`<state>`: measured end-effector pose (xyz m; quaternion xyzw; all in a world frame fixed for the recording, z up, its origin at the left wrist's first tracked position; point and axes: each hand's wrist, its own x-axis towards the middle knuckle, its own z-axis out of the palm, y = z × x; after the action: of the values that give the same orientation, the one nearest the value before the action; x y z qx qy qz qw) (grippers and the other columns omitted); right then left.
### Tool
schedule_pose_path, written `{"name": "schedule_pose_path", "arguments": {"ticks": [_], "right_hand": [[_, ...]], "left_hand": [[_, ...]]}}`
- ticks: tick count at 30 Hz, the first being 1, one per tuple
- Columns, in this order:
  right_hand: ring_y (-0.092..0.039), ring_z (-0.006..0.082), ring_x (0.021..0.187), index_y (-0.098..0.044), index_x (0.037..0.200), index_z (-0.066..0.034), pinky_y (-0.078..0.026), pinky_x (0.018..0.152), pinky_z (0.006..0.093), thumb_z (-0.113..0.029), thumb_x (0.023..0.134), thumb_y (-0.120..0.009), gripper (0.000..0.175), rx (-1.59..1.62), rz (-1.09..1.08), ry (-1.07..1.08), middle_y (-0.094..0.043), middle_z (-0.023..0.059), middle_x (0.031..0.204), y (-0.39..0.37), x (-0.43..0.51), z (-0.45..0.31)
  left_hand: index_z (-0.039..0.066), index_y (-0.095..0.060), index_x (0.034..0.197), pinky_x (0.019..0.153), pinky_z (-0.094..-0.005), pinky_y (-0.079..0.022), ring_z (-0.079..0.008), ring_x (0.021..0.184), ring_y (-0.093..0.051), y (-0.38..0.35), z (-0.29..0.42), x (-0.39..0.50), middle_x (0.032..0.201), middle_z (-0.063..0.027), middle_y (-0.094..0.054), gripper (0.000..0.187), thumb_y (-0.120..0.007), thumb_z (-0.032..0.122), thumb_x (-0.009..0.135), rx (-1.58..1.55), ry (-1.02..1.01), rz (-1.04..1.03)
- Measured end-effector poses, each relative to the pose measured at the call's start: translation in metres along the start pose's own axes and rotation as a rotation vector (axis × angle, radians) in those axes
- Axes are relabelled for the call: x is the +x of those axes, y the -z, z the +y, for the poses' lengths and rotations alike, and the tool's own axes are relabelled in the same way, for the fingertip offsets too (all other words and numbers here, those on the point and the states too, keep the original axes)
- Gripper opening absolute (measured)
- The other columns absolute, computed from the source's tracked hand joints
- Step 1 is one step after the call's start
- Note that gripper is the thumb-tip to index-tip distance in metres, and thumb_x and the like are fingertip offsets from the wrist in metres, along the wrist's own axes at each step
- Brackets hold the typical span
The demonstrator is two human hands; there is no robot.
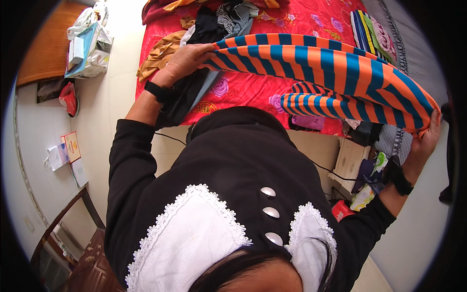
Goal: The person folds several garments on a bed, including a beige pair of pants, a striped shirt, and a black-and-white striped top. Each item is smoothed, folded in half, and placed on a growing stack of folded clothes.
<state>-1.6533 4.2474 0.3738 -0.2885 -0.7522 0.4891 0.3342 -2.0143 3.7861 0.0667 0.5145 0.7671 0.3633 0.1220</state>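
Note:
An orange and teal striped garment (pixel 310 65) is stretched sideways above a bed with a red floral cover (pixel 248 91). My left hand (pixel 189 60) grips its left end, fingers pinched together. Its right end is closed in my right hand (pixel 428 133), near the bed's right side. A narrower striped part, perhaps a sleeve or leg, folds back below the middle. Behind my left hand lie a mustard-brown garment (pixel 160 54) and a black garment (pixel 206 27). A stack of folded clothes (pixel 372 36) sits beyond the striped cloth, at the right.
A grey quilted cover (pixel 423 54) runs along the right. A small cream cabinet (pixel 350 160) stands below the bed's edge, with a dark cable near it. Bags and a white box (pixel 76 50) are at the upper left. A dark wooden chair (pixel 87 255) stands lower left.

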Motion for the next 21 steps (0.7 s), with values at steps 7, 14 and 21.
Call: {"name": "schedule_pose_path", "arguments": {"ticks": [7, 14, 21], "right_hand": [[-0.065, 0.0089, 0.079, -0.06, 0.117, -0.0012, -0.054, 0.067, 0.0198, -0.025, 0.101, -0.05, 0.03, -0.288, -0.032, 0.163, -0.066, 0.0069, 0.096, -0.023, -0.018, 0.027], [-0.058, 0.0057, 0.092, -0.059, 0.121, -0.0026, -0.047, 0.08, 0.0195, -0.026, 0.102, -0.049, 0.032, -0.193, -0.011, 0.009, -0.062, 0.0025, 0.103, -0.037, -0.028, 0.057], [-0.055, 0.0044, 0.09, -0.06, 0.12, -0.0042, -0.044, 0.08, 0.0192, -0.028, 0.101, -0.052, 0.031, -0.352, -0.254, -0.115, -0.062, -0.0009, 0.1, -0.062, 0.038, 0.123]], "left_hand": [[0.005, -0.059, 0.114, 0.068, -0.0273, -0.051, -0.0127, 0.078, -0.062, 0.069, -0.019, -0.001, 0.085, -0.0043, -0.061, 0.019, -0.057, 0.009, 0.095, -0.215, 0.086, 0.045], [0.006, -0.061, 0.117, 0.067, -0.02, -0.049, -0.0022, 0.084, -0.053, 0.126, -0.031, -0.002, 0.089, 0.0044, -0.058, 0.024, -0.058, 0.02, 0.098, -0.365, 0.135, 0.211], [0.011, -0.062, 0.115, 0.077, -0.0368, -0.051, -0.0252, 0.084, -0.066, 0.168, -0.026, 0.063, 0.091, -0.0141, -0.068, 0.025, -0.052, 0.026, 0.098, 0.318, 0.223, 0.216]]}}
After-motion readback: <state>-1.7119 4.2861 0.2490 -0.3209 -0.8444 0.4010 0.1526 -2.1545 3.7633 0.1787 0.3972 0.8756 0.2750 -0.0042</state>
